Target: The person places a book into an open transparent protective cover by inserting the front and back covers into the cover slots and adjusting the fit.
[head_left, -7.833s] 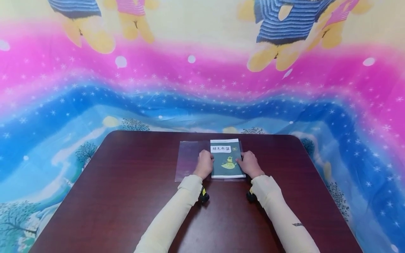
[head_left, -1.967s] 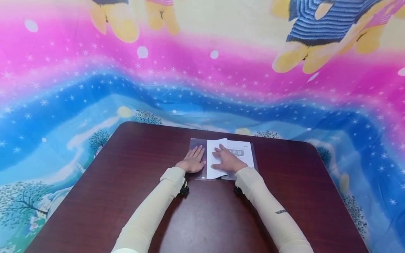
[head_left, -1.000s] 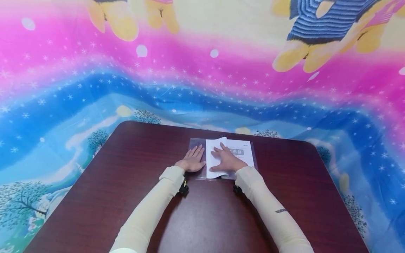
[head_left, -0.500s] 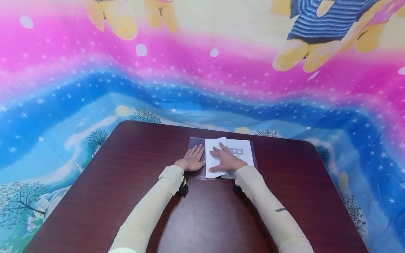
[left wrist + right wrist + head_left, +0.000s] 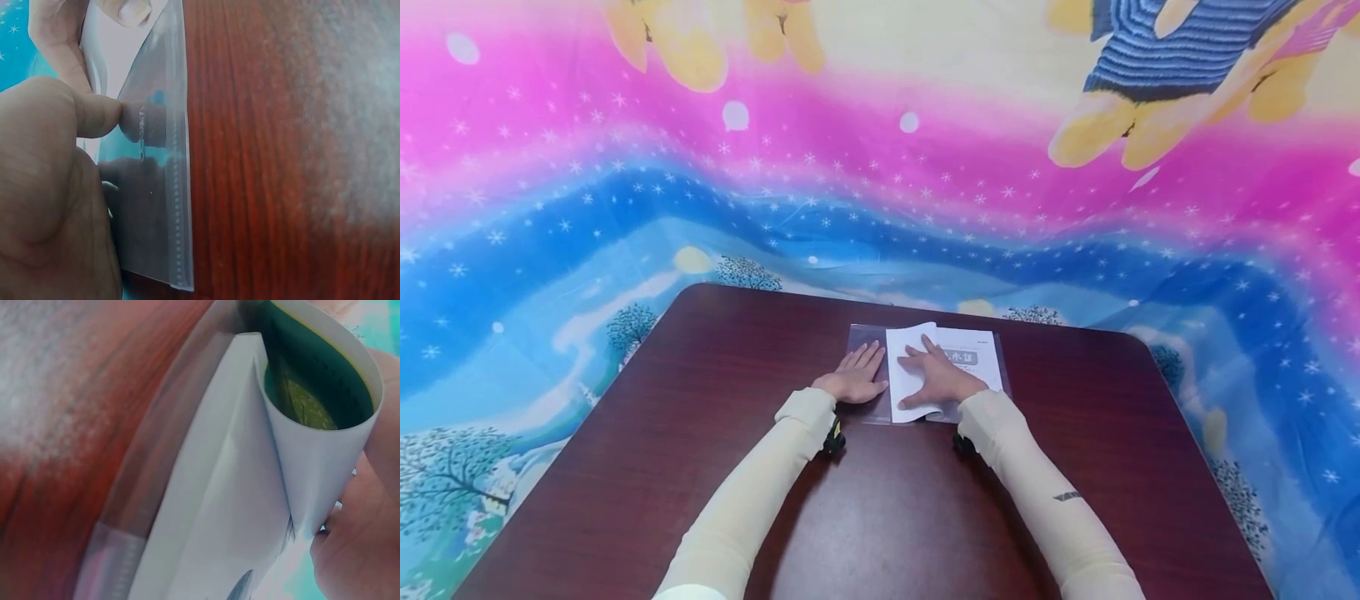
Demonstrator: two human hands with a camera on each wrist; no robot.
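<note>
A paperback book (image 5: 988,348) lies open at its title page on a clear plastic book cover (image 5: 147,212). Its front cover (image 5: 901,340) is folded over to the left, white inner face up. In the right wrist view that cover bends in a loose curl, green print showing within the curl. My left hand (image 5: 853,377) rests flat on the plastic's left part, fingers spread, thumb near the book's edge. My right hand (image 5: 942,377) presses on the turned cover with spread fingers and hides part of the title.
The dark red wooden table (image 5: 865,517) has rounded far corners, and the book lies near its far edge. Behind it hangs a colourful printed cloth (image 5: 820,175). Both forearms wear pale sleeves, with a black wrist camera (image 5: 833,437) below the left cuff.
Earlier the book was closed, green cover up, with both hands at its sides. Its cover now lies turned left, and my left hand is on the plastic. Over the last seconds both hands hardly move.
</note>
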